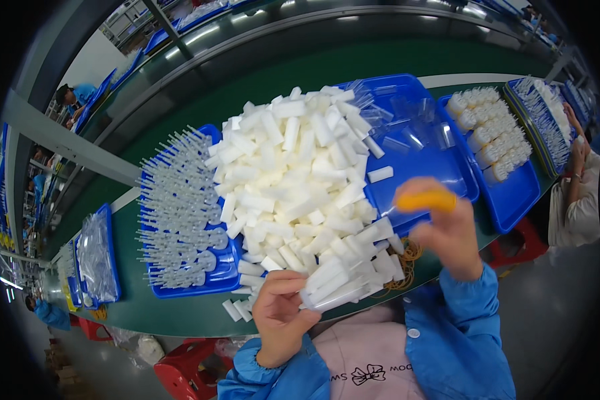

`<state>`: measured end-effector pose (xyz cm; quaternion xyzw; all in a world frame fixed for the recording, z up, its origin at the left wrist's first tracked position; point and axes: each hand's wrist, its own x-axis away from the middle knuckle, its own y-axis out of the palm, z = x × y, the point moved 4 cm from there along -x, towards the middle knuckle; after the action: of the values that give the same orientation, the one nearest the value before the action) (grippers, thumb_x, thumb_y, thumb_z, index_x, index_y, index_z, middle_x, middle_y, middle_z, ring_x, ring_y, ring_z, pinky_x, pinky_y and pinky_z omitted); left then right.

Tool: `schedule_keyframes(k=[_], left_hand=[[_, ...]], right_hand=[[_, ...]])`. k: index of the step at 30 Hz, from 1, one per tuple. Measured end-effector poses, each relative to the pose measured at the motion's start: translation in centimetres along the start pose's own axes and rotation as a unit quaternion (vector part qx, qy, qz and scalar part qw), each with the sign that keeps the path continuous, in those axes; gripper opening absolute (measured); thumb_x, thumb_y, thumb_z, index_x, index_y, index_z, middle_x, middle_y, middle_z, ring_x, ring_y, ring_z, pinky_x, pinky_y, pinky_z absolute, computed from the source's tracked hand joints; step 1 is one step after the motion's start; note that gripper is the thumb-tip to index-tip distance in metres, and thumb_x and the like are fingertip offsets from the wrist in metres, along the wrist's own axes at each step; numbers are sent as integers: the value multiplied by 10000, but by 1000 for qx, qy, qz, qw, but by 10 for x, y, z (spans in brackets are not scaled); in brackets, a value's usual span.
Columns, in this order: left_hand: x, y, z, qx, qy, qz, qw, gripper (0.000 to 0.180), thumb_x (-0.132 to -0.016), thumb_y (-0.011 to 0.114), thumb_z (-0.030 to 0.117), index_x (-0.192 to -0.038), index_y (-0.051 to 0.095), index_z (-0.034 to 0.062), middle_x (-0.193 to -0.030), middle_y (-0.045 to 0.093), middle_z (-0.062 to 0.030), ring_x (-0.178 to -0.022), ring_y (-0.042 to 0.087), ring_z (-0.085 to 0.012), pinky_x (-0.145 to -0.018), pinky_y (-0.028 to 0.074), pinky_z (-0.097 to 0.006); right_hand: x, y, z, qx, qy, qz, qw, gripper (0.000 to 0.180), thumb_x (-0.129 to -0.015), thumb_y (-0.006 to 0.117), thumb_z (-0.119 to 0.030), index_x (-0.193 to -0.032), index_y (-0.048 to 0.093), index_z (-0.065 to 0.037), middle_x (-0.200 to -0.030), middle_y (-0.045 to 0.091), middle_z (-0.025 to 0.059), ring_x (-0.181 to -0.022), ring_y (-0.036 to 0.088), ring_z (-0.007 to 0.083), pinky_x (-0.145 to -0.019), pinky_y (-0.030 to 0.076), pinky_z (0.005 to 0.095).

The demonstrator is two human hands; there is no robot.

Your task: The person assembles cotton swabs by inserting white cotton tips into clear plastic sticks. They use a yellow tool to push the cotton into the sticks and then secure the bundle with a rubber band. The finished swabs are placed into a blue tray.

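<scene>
My left hand [280, 317] is closed around one end of a clear plastic tube [343, 295] at the near edge of the pile. White sticks lie against or inside the tube; I cannot tell which. My right hand [447, 227] is raised over the near side of the blue tray, somewhat blurred. It wears a yellow finger cover [427, 201], its thumb stands apart from the covered finger, and nothing shows between them. In front of me, a large heap of white foam-like sticks [293, 173] reaches toward the right-hand tray.
Left of the heap, a blue tray [230, 267] carries many translucent stemmed parts [180, 207]. Clear tubes lie in the right blue tray [433, 170]. Rubber bands [403, 267] lie near my right arm. Farther right are a tray of bundled parts [490, 133] and another person's hands [577, 143].
</scene>
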<state>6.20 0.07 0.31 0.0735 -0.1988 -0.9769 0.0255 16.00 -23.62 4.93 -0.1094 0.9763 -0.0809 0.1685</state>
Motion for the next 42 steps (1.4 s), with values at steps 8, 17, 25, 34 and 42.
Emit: schedule_keyframes(k=[8,17,25,34,42], left_hand=[[0,-2,3,7,-20,30,999,430,-696,757,19,-1069,544,1,-1098,496,-97,-991,556,-183,-872,458,-304],[-7,-5,-1,13,-19,28,999,411,-709,756,16,-1064,551,-14,-1124,481,-111,-1006,550,-188,-891,464,-323],[-4,7,1,-67,25,-10,997,446,-661,813,26,-1048,594,-11,-1113,500,-132,-990,536,-195,-882,450,-326],[0,11,10,-204,97,-5,974,415,-617,854,90,-962,638,10,-1030,554,-124,-907,560,-196,-790,455,-296],[-9,31,31,-402,106,-79,906,486,-630,821,60,-1079,641,11,-1018,527,-128,-879,577,-218,-727,497,-298]], right_hand=[[-75,-47,91,539,-32,36,841,192,-701,723,-141,-869,673,-62,-937,575,77,-912,542,254,-794,407,365],[-24,-44,15,220,9,-1,975,210,-798,652,-129,-993,630,-53,-983,607,71,-901,574,226,-821,411,346],[25,0,-11,-54,-1,31,998,338,-808,649,-50,-1122,555,31,-849,616,72,-831,578,151,-799,445,294],[23,18,5,-226,90,11,970,463,-757,703,32,-1164,482,31,-849,619,77,-802,587,118,-740,477,249],[22,19,-1,-187,74,-5,980,459,-702,782,-6,-1083,527,-2,-820,639,64,-760,608,118,-697,482,252]])
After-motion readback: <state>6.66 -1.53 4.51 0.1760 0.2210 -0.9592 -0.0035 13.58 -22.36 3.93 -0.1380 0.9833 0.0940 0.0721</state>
